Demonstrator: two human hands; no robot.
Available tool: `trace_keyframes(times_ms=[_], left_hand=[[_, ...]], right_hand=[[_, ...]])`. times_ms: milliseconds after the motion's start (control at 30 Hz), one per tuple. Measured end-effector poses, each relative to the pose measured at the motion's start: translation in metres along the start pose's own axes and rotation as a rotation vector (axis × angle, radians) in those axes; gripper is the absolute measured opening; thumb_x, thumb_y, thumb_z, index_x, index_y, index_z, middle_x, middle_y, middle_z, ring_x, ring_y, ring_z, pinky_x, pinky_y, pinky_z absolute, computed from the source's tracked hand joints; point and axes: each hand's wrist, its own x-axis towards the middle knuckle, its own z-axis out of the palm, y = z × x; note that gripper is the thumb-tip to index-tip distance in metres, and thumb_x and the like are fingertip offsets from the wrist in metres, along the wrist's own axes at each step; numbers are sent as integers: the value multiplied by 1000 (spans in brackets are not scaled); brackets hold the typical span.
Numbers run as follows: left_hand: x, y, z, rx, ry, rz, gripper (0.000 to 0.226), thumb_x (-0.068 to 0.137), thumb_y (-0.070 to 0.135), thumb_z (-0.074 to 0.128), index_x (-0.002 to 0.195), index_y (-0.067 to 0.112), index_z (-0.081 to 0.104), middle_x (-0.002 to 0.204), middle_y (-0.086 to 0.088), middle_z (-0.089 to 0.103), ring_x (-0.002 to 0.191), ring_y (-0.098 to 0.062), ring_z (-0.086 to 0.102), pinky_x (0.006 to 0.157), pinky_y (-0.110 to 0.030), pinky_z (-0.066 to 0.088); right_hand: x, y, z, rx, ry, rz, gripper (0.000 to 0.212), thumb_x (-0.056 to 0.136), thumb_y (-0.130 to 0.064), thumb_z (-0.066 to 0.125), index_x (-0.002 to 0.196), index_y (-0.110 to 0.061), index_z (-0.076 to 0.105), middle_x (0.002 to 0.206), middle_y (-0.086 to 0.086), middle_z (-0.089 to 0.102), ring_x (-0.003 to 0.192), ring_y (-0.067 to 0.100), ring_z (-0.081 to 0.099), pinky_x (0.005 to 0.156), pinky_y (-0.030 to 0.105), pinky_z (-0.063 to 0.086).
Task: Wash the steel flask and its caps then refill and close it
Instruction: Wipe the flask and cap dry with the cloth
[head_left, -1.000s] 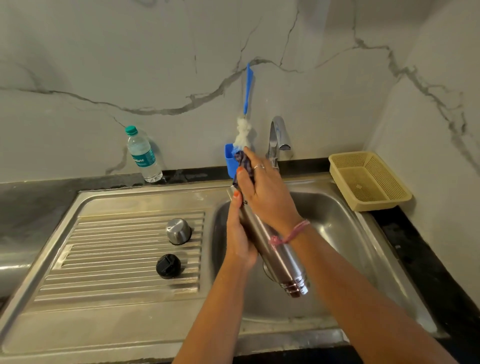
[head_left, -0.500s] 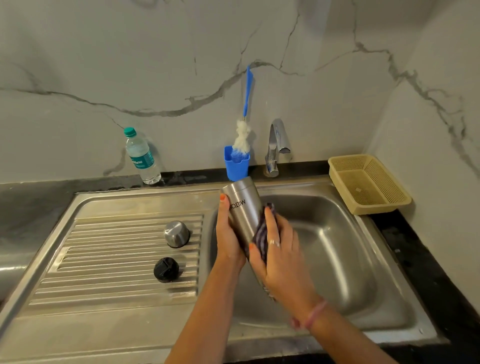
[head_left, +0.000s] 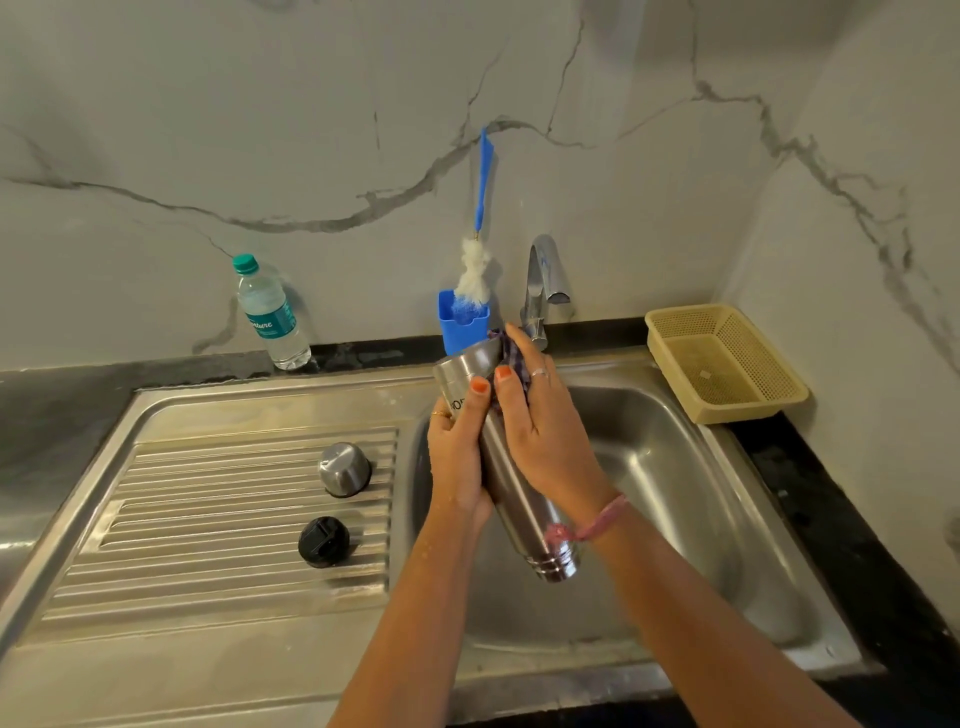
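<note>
The steel flask (head_left: 524, 514) is held slanted over the sink basin (head_left: 670, 499), its base up toward the tap and its threaded neck pointing down toward me. My left hand (head_left: 457, 457) grips the flask's body from the left. My right hand (head_left: 540, 431) presses a dark checked scrub cloth (head_left: 511, 353) against the flask's upper part, fingers wrapped over cloth and flask. The steel cap (head_left: 344, 469) and the black inner cap (head_left: 323, 541) sit on the ribbed drainboard (head_left: 208, 519).
A tap (head_left: 543, 280) stands behind the basin, with no water visibly running. A blue holder (head_left: 460, 327) with a bottle brush (head_left: 475, 260) is beside it. A plastic water bottle (head_left: 270, 314) stands at the back left. A beige basket (head_left: 722, 358) sits at the right.
My right hand with the cloth slid from the flask's lower body up to its top end near the tap. The left hand kept its grip.
</note>
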Motion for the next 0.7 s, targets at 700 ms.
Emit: trace_keyframes(times_ms=[700], left_hand=[[-3, 14, 2, 88, -70, 54, 68, 81, 69, 47, 130, 23, 59, 114, -9, 73, 103, -26, 71, 94, -46, 56]], right_hand=[[32, -24, 6, -61, 102, -59, 66, 93, -55, 25, 150, -21, 25, 147, 5, 36, 134, 21, 38, 109, 41, 38]])
